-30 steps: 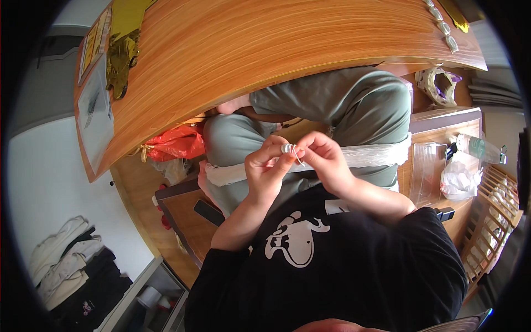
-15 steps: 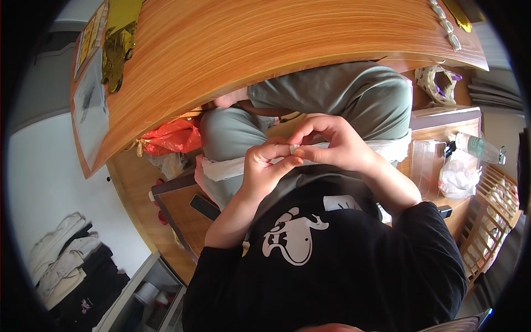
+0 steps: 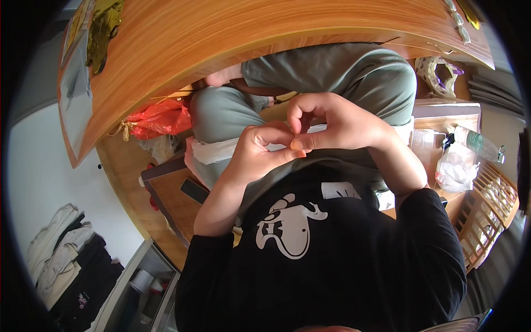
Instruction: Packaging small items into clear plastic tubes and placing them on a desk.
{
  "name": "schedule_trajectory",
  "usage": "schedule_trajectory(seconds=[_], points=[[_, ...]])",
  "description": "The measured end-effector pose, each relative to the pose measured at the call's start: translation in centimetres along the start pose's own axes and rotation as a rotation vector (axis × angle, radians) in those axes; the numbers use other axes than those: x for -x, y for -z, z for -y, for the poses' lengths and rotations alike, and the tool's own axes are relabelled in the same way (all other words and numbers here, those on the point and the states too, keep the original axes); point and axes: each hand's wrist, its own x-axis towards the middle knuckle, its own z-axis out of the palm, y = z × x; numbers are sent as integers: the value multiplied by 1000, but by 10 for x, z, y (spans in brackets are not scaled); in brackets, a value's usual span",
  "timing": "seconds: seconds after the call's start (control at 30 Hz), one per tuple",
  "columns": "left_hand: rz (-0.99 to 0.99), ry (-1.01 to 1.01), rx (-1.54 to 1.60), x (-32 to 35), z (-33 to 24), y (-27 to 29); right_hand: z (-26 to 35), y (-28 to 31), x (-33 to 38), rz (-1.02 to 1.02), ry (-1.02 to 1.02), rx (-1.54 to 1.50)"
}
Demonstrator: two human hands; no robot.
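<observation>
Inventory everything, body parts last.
Desk: one, brown, top.
Foil pieces: two, gold, upper corners.
Sheet: one, translucent, desk's left edge.
Packet strip: one, whitish, desk right.
Red bag: one, red, below desk.
Phone: one, black, left.
Bundle: one, white, lap.
Open bag: one, pale, upper right.
Clear tray: one, colourless, right.
Bottle: one, clear, right.
Crumpled bag: one, white, beside bottle.
Slatted rack: one, brown, lower right.
Clothes: several, mixed, lower left.
Cabinet: one, grey, bottom left.
Trousers: one pair, greyish, centre.
Shirt: one, black, bottom.
Left grip: one, bare, centre.
Right grip: one, bare, centre.
</observation>
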Motion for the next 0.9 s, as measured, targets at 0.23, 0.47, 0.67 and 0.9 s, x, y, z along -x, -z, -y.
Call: schedule_trajectory(seconds=[0.23,0.47,0.67,0.9], points=[[47,167,164,1,-8,-4,-4,2,-6,33,3,-46],[-67,153,225,-1,-9,11,-9,2,-4,-141,23,-147],[-4,137,213,-5,-2,6,-13,-12,-6,-159,135,-173],[33,172,296,-6,0,-1,-10,-13,-4,-208,-4,-89]])
